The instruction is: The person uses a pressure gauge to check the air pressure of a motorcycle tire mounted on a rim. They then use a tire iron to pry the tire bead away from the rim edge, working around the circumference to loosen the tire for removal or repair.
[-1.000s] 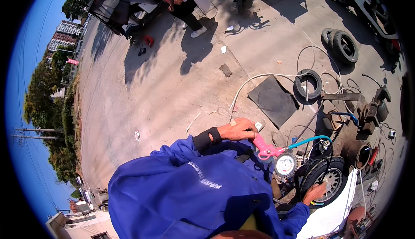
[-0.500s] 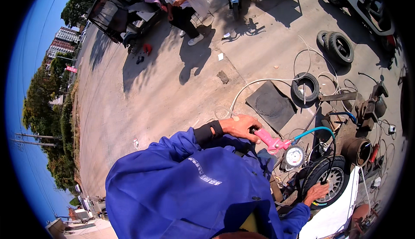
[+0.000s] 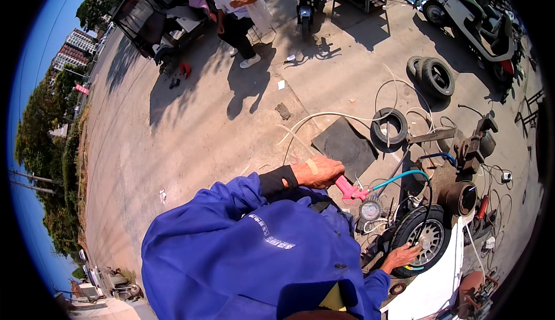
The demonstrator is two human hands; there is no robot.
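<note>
My left hand (image 3: 318, 172) is wrapped round the pink handle of a tire inflator gun (image 3: 350, 190). A round pressure gauge (image 3: 370, 209) hangs below the gun's head, and a teal hose (image 3: 404, 175) curves away from it, continuing as a thin black hose (image 3: 429, 195) down to a wheel. This wheel (image 3: 430, 239) has a black tire and a silver spoked rim, and stands tilted on a white panel (image 3: 430, 290). My right hand (image 3: 403, 255) is at the rim, its fingers closed round the black hose's end near the hub. The valve itself is hidden by the fingers.
A loose tire (image 3: 389, 129) lies beside a dark mat (image 3: 345, 148), with a pale air hose (image 3: 324, 113) looping past. More tires (image 3: 436, 77) stand farther back. A bench vise (image 3: 477, 146) and rusty drum (image 3: 457, 197) are at right. A person (image 3: 240, 13) stands near a three-wheeler (image 3: 165, 22).
The whole scene has shifted left in the picture as my head turned. The gauge has tilted, its dial now darker. Both hands keep their holds, the right one still at the rim.
</note>
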